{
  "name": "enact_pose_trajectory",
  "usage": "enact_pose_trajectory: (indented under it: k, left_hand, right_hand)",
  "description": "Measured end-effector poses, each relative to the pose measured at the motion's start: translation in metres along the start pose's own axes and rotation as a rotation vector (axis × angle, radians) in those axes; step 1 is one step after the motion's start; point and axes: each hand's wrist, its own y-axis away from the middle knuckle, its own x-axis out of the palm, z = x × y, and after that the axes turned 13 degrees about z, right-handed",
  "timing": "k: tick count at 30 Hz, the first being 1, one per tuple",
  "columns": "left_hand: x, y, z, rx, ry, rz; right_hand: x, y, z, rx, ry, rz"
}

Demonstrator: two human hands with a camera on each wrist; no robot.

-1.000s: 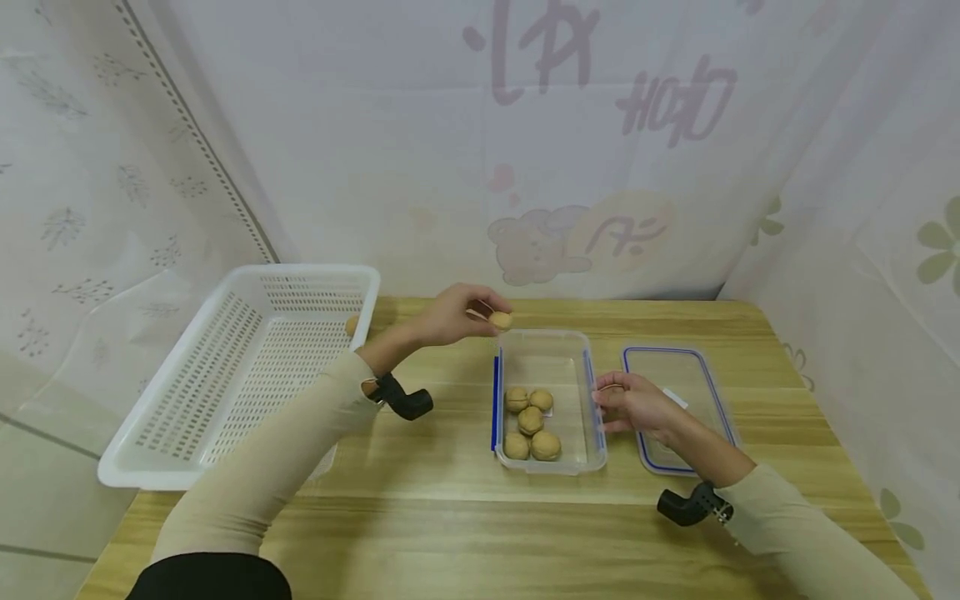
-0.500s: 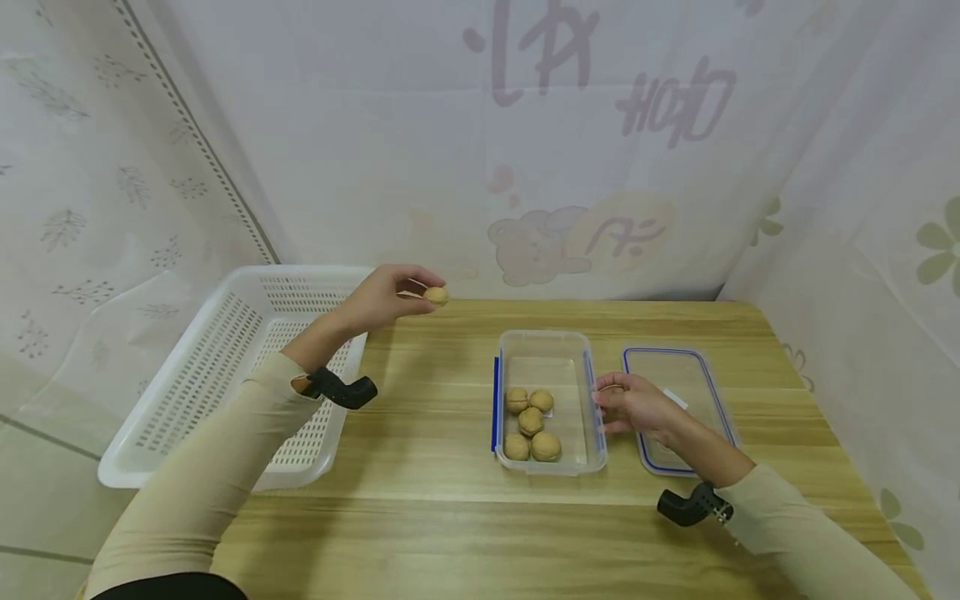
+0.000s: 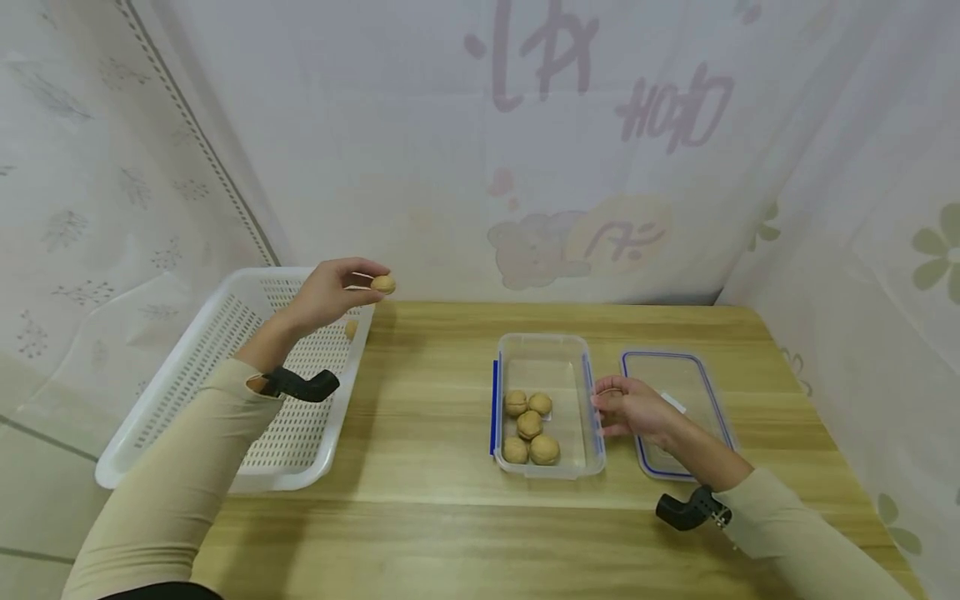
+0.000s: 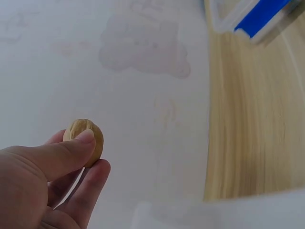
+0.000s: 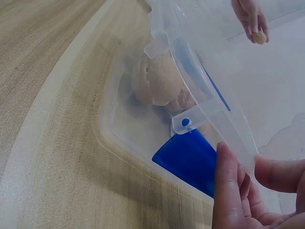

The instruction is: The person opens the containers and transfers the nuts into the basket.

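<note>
A walnut point(image 3: 383, 284) is pinched between the thumb and fingertips of my left hand point(image 3: 333, 293), above the far right corner of the white basket point(image 3: 339, 425). In the left wrist view the thumb lies across the walnut point(image 4: 86, 138). My right hand point(image 3: 633, 408) grips the right side wall of a clear plastic food container point(image 3: 576, 400), thumb and fingers at its rim. Several walnuts point(image 3: 529, 425) lie in the container's left and near part. Another walnut point(image 3: 351, 329) sits inside the basket by its right wall.
A clear lid with a blue seal point(image 3: 675, 417) lies right of the container, partly behind the right hand. The wooden table point(image 3: 420, 467) extends between basket and container. Printed white curtains point(image 3: 420, 167) hang at the back and sides.
My left hand has moved left with the walnut, from beside the container's far left corner to above the basket. The right hand and the container stay in place.
</note>
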Motion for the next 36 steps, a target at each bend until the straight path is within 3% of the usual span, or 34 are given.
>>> enact_pose_trajectory:
  k: [10,16,23,31,36]
  left_hand:
    - [-0.029,0.014,0.032,-0.064,-0.084,-0.08]
    - [-0.037,0.025,0.051,-0.125,-0.098,-0.076]
    - [-0.037,0.032,0.08,-0.221,-0.148,-0.051]
    - [-0.026,0.029,0.112,-0.25,-0.19,-0.068]
    - [-0.019,0.026,0.122,-0.268,-0.171,-0.06]
  right_hand:
    - [0.001,0.0,0.002,0.002,-0.018,-0.006]
    - [0.0,0.0,0.002,0.005,-0.012,-0.006]
    - [0.0,0.0,0.0,0.0,-0.009,0.003]
    - [-0.001,0.001,0.0,0.002,-0.007,-0.006]
    - [-0.001,0.001,0.001,0.005,-0.006,-0.003]
